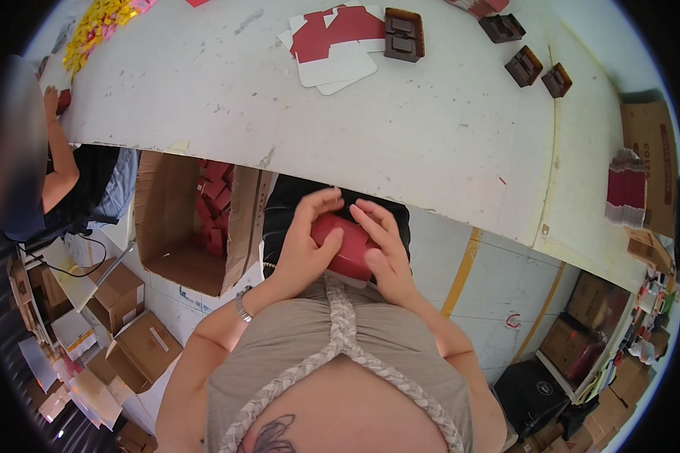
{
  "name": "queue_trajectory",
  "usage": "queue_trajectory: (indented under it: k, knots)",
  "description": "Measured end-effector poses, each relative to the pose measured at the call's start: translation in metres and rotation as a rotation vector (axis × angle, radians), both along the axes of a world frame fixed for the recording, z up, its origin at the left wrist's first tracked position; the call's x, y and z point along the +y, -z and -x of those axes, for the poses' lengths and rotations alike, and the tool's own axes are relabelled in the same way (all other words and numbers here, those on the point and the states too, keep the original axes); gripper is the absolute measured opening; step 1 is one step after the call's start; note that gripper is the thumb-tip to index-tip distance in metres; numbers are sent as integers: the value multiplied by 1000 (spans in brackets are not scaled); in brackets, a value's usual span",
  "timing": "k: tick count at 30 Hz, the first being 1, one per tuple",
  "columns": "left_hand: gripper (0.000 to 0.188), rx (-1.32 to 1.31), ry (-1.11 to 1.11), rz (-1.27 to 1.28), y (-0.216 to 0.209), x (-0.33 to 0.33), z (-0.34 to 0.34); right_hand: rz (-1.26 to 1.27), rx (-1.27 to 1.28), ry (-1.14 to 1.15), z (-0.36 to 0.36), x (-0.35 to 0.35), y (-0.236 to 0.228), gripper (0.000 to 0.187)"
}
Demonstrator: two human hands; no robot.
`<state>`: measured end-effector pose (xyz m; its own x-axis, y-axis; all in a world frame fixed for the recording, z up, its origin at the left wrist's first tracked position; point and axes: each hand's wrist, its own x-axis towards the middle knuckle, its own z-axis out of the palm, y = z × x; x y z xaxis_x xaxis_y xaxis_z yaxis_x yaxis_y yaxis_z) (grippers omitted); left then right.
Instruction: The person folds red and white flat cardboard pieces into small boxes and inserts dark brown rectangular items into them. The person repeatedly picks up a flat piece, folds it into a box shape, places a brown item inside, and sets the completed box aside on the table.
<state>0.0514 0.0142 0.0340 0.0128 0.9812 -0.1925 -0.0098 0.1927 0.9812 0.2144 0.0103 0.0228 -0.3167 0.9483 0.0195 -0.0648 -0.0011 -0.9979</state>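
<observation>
Close to my body, just off the table's near edge, a glossy red card piece (349,259) with a pale lower rim is bowed between my hands. My left hand (304,248) curls round its left side, thumb lying on the red face. On the other side my right hand (387,260) grips the right edge, its fingers arched over the top. The fingertips of both hands are a little blurred. Part of the card's outline is hidden under the fingers.
Flat red and white card blanks (338,64) lie on the white table (227,98), beside a dark brown tray (404,35). More small brown trays (523,66) sit at the right. A carton (166,219) of red boxes stands left of me. Another person's arm (62,162) is at far left.
</observation>
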Motion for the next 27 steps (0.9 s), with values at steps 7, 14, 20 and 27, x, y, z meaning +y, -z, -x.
queue_trajectory:
  k: [7,14,20,27]
  knots:
    - [39,519,193,-847,-34,48,19,-382,58,382,3,37,-37,38]
    - [42,295,53,-945,-77,60,26,-139,14,-75,20,33,-67,22]
    - [38,456,163,-880,-89,52,18,-45,141,-37,15,24,-39,24]
    - [35,656,240,-749,-92,43,17,78,89,139,14,26,-39,25]
